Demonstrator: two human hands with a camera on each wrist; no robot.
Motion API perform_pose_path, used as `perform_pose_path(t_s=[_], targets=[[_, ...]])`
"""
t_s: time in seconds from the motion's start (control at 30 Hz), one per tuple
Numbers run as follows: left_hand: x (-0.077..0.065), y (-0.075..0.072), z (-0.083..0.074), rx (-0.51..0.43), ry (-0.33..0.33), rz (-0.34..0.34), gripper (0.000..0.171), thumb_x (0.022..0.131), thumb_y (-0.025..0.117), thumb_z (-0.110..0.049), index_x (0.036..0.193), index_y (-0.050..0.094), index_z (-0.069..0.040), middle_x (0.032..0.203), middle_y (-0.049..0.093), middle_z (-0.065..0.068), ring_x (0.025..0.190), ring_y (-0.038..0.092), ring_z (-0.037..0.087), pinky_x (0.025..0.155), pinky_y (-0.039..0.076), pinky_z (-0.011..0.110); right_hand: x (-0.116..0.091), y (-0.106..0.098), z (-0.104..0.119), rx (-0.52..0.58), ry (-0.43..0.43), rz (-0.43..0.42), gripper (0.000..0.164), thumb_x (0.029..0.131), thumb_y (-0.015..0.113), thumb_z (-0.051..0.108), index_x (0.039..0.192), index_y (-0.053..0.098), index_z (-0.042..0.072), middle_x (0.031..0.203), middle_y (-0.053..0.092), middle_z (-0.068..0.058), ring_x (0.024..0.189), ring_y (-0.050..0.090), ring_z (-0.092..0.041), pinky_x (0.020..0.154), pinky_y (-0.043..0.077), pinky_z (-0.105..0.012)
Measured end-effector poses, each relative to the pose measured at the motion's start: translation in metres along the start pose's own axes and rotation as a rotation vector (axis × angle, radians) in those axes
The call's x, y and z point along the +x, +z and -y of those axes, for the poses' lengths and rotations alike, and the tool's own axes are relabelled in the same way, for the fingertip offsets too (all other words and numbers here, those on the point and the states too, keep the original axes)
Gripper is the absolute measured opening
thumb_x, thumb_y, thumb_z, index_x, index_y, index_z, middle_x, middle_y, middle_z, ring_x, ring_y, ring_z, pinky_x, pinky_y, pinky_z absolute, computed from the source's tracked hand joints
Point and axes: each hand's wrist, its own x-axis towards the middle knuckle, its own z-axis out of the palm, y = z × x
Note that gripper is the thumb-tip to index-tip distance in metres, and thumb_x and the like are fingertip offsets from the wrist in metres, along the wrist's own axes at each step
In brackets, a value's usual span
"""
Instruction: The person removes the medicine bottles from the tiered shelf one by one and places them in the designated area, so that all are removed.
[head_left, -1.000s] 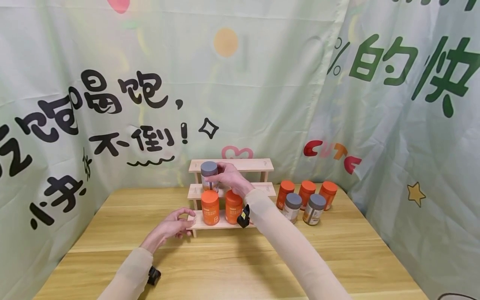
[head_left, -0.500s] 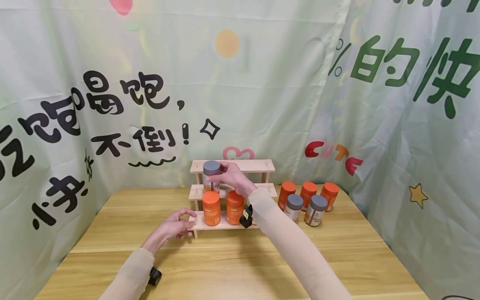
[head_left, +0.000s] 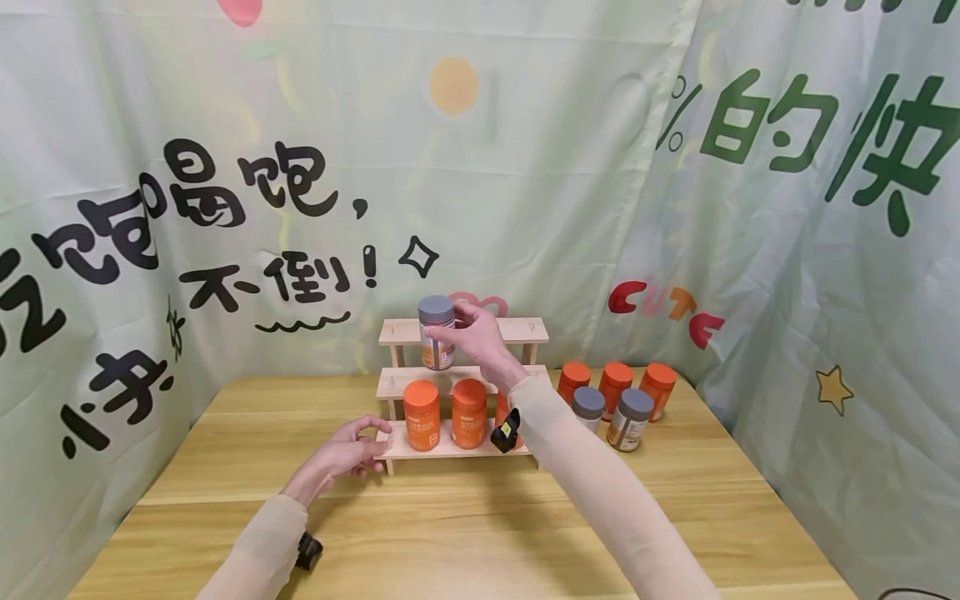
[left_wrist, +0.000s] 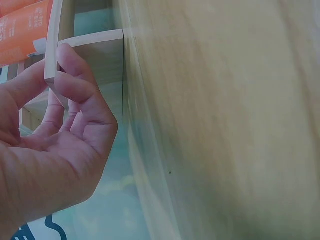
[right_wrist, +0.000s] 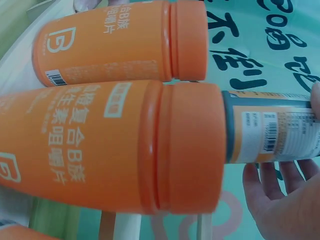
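Observation:
A three-step wooden display rack (head_left: 521,331) stands on the table. My left hand (head_left: 347,450) grips the left end of its lowest shelf; in the left wrist view the thumb and fingers pinch the board's corner (left_wrist: 52,62). My right hand (head_left: 482,337) holds a grey-lidded supplement jar (head_left: 435,333) upright, lifted in front of the top shelf and above the middle one. In the right wrist view this jar's label side (right_wrist: 272,127) shows behind the orange jars. On the lowest shelf stand an orange jar (head_left: 422,415), a second orange jar (head_left: 469,414) and a third, partly hidden by the right wrist.
Right of the rack, three orange-lidded jars (head_left: 616,385) stand on the wooden table (head_left: 450,533). In front of them are two grey-lidded jars (head_left: 628,421), one partly covered by the right sleeve. A printed cloth backdrop (head_left: 525,208) hangs behind and at the sides.
My right hand has lifted the grey-lidded jar up from the middle shelf and slightly to the right. My left hand stays at the rack's lowest shelf.

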Motion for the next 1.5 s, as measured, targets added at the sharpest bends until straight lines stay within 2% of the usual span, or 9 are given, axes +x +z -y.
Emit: perform_pose_path(t_s=[0.17, 0.3, 0.7, 1.07, 1.3, 1.5], targets=[[0.001, 0.000, 0.001, 0.009, 0.004, 0.000, 0.034, 0.094, 0.066, -0.021, 0.123, 0.051, -0.011, 0.079, 0.058, 0.005, 0.067, 0.063, 0.018, 0.052, 0.042, 0.028, -0.003, -0.011, 0.003, 0.081, -0.061, -0.051, 0.056, 0.079, 0.082, 0.018, 0.131, 0.062, 0.014, 0.124, 0.066, -0.009, 0.113, 0.060, -0.022, 0.102, 0.046, -0.039], [0.001, 0.000, 0.002, 0.006, 0.003, -0.001, 0.033, 0.094, 0.065, -0.020, 0.123, 0.051, -0.011, 0.079, 0.058, 0.005, 0.067, 0.063, 0.018, 0.052, 0.042, 0.027, -0.006, -0.022, 0.006, 0.113, -0.067, -0.087, 0.056, 0.080, 0.082, 0.019, 0.132, 0.061, 0.015, 0.124, 0.066, -0.008, 0.114, 0.059, -0.021, 0.102, 0.046, -0.039], [0.000, -0.001, 0.001, -0.001, -0.001, 0.008, 0.034, 0.094, 0.065, -0.019, 0.124, 0.051, -0.010, 0.079, 0.060, 0.005, 0.066, 0.064, 0.017, 0.052, 0.042, 0.027, -0.026, -0.054, 0.012, 0.111, -0.059, -0.132, 0.056, 0.082, 0.080, 0.023, 0.133, 0.059, 0.016, 0.126, 0.061, -0.007, 0.117, 0.054, -0.025, 0.102, 0.043, -0.041], [0.001, 0.001, 0.001, 0.013, -0.004, 0.004, 0.034, 0.094, 0.065, -0.019, 0.124, 0.051, -0.011, 0.081, 0.061, 0.005, 0.067, 0.063, 0.018, 0.052, 0.042, 0.027, -0.045, -0.084, 0.008, 0.133, -0.111, -0.144, 0.055, 0.085, 0.076, 0.019, 0.136, 0.056, 0.013, 0.128, 0.060, -0.011, 0.114, 0.056, -0.022, 0.103, 0.042, -0.041], [0.002, 0.001, 0.002, 0.007, -0.006, 0.012, 0.034, 0.094, 0.065, -0.019, 0.124, 0.050, -0.010, 0.081, 0.061, 0.005, 0.067, 0.064, 0.017, 0.053, 0.042, 0.028, -0.057, -0.116, 0.001, 0.079, -0.117, -0.179, 0.056, 0.087, 0.076, 0.028, 0.137, 0.054, 0.014, 0.125, 0.062, -0.003, 0.113, 0.057, -0.017, 0.104, 0.041, -0.038], [0.002, 0.000, 0.002, 0.007, -0.009, 0.011, 0.034, 0.095, 0.064, -0.019, 0.124, 0.050, -0.011, 0.081, 0.060, 0.005, 0.068, 0.064, 0.018, 0.053, 0.043, 0.028, -0.068, -0.140, -0.009, 0.055, -0.139, -0.220, 0.055, 0.088, 0.074, 0.029, 0.137, 0.053, 0.014, 0.119, 0.063, 0.004, 0.109, 0.057, -0.016, 0.096, 0.044, -0.029]])
